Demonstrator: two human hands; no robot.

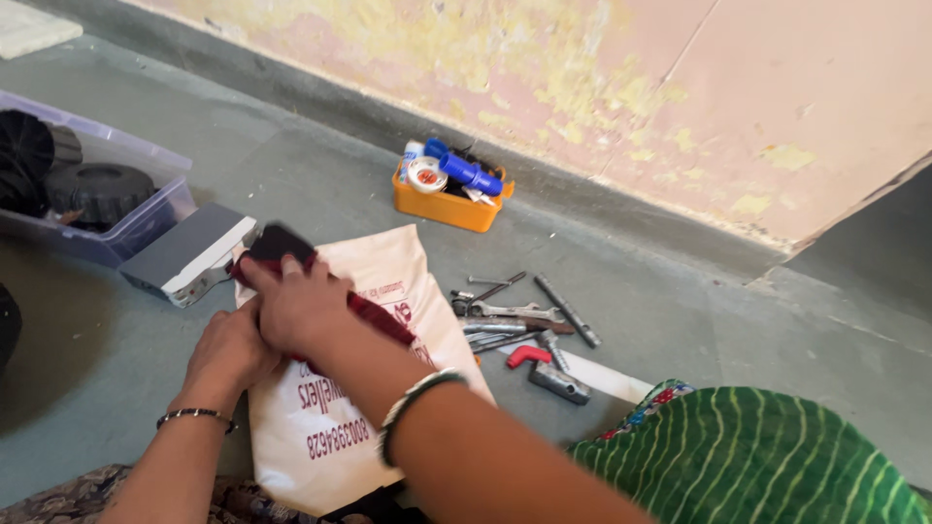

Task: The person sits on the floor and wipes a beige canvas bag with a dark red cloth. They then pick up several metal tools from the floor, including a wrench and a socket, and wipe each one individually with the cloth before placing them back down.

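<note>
Green cloth: striped fabric lay closest to my view, low on the right.
Right hand: my right hand pressed flat, fingers curled over a dark red cloth wrapped on a dark object.
Left hand: my left hand sat just beside it, gripping the same bundle from below.
Bag: the bundle rested over a white printed bag on the floor.
Tools: loose spanners and metal tools lay near, right of the bag.
Boxes: an orange tray stood by the wall; a clear bin held black wheels.
</note>
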